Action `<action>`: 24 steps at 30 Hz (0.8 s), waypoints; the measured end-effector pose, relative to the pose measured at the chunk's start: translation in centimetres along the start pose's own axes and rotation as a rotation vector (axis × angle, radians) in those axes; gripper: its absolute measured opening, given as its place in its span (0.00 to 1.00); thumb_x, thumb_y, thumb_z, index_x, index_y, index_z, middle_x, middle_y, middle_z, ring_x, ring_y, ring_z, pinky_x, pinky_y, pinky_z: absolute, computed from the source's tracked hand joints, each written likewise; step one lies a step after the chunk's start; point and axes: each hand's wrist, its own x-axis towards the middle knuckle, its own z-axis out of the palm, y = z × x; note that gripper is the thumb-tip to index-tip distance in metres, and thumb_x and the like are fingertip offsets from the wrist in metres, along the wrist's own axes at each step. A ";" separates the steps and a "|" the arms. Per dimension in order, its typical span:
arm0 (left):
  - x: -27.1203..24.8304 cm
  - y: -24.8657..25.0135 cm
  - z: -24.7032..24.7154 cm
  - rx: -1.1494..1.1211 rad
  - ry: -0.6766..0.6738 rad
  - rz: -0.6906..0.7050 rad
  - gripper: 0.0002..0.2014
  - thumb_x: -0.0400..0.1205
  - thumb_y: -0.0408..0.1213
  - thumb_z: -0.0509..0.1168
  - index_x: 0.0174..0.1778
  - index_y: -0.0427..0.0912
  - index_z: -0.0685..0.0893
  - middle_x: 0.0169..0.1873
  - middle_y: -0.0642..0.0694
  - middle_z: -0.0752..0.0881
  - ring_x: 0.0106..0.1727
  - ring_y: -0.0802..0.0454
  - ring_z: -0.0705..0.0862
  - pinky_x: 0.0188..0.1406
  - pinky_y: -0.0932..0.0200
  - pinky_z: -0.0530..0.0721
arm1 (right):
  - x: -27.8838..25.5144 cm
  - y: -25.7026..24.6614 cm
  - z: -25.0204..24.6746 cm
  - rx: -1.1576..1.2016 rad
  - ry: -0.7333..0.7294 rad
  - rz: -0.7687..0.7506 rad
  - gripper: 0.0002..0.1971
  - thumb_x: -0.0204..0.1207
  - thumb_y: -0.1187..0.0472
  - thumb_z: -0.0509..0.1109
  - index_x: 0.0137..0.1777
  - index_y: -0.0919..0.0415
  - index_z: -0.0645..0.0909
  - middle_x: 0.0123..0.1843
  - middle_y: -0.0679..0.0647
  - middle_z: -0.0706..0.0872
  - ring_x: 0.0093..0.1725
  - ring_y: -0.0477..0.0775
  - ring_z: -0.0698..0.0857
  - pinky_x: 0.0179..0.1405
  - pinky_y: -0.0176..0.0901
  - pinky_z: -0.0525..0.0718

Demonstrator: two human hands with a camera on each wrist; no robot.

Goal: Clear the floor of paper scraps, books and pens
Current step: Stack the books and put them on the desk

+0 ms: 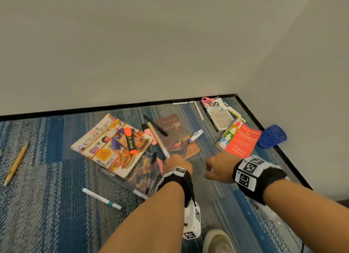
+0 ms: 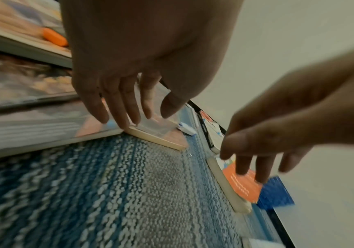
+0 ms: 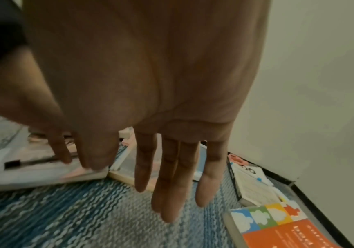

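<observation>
Both hands reached down empty, fingers straight and loose. The left hand (image 1: 177,163) hovered over the near corner of the brown book (image 1: 176,134), a white marker (image 1: 159,142) lying across it just beyond the fingertips. The right hand (image 1: 220,167) hung beside, the orange paperback (image 1: 240,139) further right. Best, I thought, to lift the pens off first, then slide fingers under the cover.

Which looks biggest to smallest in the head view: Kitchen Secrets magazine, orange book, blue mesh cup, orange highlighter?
1. Kitchen Secrets magazine, clearly largest.
2. Orange book.
3. Blue mesh cup.
4. Orange highlighter, smallest.
The book and cup lie further from the camera, so their true sizes may be understated.
</observation>
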 end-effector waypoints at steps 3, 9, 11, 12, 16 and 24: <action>0.5 -3.1 -2.2 -0.100 0.110 -0.157 0.20 0.83 0.43 0.61 0.68 0.35 0.78 0.67 0.37 0.79 0.67 0.36 0.78 0.62 0.44 0.80 | 1.3 -2.0 -0.4 -0.016 -0.027 -0.077 0.25 0.83 0.40 0.55 0.60 0.61 0.81 0.56 0.61 0.86 0.54 0.62 0.85 0.52 0.52 0.81; 1.0 -10.8 -7.9 -0.263 0.394 -0.426 0.27 0.82 0.44 0.66 0.74 0.33 0.70 0.71 0.33 0.72 0.71 0.35 0.73 0.68 0.40 0.76 | 5.9 -6.5 -1.5 -0.211 0.091 -0.212 0.23 0.78 0.36 0.57 0.54 0.52 0.83 0.53 0.52 0.87 0.58 0.62 0.83 0.60 0.53 0.75; 1.3 -13.1 -9.8 -0.350 0.404 -0.465 0.24 0.84 0.42 0.62 0.73 0.32 0.70 0.71 0.33 0.73 0.69 0.35 0.76 0.64 0.43 0.79 | 7.7 -8.1 -1.9 -0.092 0.088 -0.194 0.22 0.80 0.39 0.58 0.57 0.55 0.81 0.55 0.54 0.86 0.58 0.61 0.84 0.53 0.44 0.73; 1.4 -14.0 -10.6 -0.379 0.363 -0.446 0.24 0.84 0.43 0.63 0.71 0.31 0.72 0.69 0.35 0.76 0.66 0.36 0.79 0.57 0.47 0.81 | 8.7 -8.9 -2.0 0.012 0.096 -0.199 0.21 0.81 0.42 0.59 0.60 0.58 0.79 0.59 0.57 0.85 0.60 0.61 0.83 0.52 0.43 0.74; 1.4 -15.5 -12.8 -0.513 0.260 -0.323 0.15 0.83 0.47 0.66 0.52 0.36 0.80 0.47 0.42 0.81 0.43 0.43 0.79 0.42 0.55 0.75 | 12.9 -11.3 -2.8 0.480 0.230 -0.171 0.27 0.79 0.46 0.67 0.70 0.65 0.72 0.67 0.65 0.80 0.65 0.63 0.80 0.62 0.49 0.76; 1.3 -17.6 -13.1 -0.719 0.157 -0.238 0.12 0.73 0.48 0.77 0.38 0.46 0.84 0.41 0.43 0.86 0.41 0.45 0.83 0.50 0.45 0.86 | 20.8 -13.5 -5.1 1.480 0.023 0.132 0.15 0.76 0.53 0.73 0.43 0.67 0.80 0.36 0.59 0.84 0.32 0.55 0.83 0.16 0.38 0.83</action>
